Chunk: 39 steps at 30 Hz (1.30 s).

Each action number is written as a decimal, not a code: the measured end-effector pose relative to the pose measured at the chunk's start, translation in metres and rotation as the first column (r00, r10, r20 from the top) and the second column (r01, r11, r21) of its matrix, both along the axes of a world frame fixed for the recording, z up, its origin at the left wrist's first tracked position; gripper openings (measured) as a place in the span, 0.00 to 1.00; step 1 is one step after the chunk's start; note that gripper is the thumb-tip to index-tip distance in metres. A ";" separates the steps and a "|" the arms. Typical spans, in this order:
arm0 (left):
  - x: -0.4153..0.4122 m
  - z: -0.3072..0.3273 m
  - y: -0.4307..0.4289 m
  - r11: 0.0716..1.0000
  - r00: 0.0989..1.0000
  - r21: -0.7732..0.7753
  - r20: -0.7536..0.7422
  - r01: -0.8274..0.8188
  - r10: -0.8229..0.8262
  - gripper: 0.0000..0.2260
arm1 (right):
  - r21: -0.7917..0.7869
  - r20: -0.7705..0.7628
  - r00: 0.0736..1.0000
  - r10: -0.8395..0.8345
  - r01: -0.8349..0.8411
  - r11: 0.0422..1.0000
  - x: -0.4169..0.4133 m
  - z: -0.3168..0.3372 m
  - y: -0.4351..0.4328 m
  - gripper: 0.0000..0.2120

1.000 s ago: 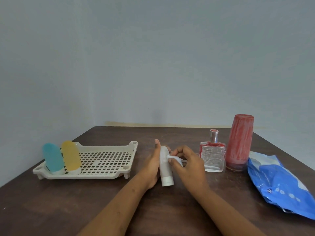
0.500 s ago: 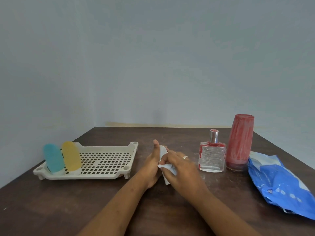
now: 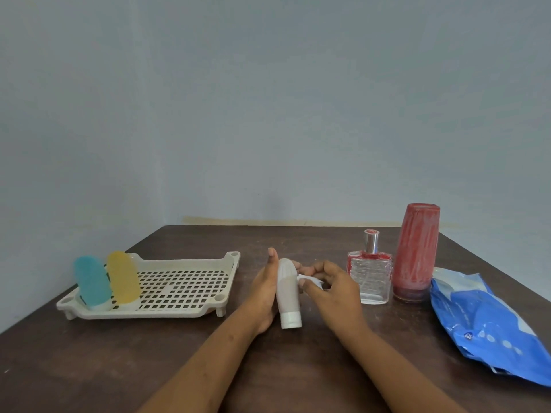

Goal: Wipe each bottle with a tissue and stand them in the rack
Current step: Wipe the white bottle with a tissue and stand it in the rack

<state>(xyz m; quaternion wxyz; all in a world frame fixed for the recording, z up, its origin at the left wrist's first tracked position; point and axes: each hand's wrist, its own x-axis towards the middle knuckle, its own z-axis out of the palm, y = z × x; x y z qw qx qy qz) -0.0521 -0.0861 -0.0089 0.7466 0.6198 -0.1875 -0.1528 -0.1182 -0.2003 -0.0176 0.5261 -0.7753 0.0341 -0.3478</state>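
Step in hand, by my reading: wiping the third bottle. The left grip [image 3: 264, 293] is holding the white squeeze bottle [image 3: 287, 296] at 12 o'clock, centre of the counter [image 3: 298, 371], thumb pointing up and fingers wrapping behind the body. The bottle is sitting cap-down and near upright; whether the cap is touching the counter cannot be told. The right grip [image 3: 331, 296] is pinching a small crumpled tissue [image 3: 310, 280] against the bottle's upper right side. The rack [image 3: 185, 314] is lying at 10 o'clock, already carrying a teal bottle [image 3: 92, 281] and a yellow bottle [image 3: 123, 277], both cap-down at its left end. A glass perfume bottle [image 3: 369, 275] and a tall red bottle [image 3: 416, 251] are waiting at 1 to 2 o'clock, seemingly not yet wiped; the blue tissue pack [image 3: 489, 320] is lying at 3 o'clock. Progress: roughly halfway. The next move is likely calling for finishing the wipe, then carrying the white bottle toward 10 o'clock and setting it cap-down beside the yellow one.
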 end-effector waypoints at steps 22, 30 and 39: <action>-0.005 0.003 0.002 0.992 0.988 0.046 -0.088 -0.121 0.125 0.34 | -0.147 0.127 0.990 -0.062 0.081 0.986 -0.007 0.005 0.007 0.05; -0.004 0.000 0.004 0.986 0.987 0.112 -0.095 -0.121 0.131 0.37 | -0.394 0.134 0.991 -0.020 0.071 0.916 -0.010 0.004 0.014 0.07; -0.011 0.006 0.002 0.996 0.991 0.056 -0.111 -0.068 0.074 0.37 | -0.232 0.151 0.981 -0.125 0.158 0.960 -0.007 0.005 0.007 0.07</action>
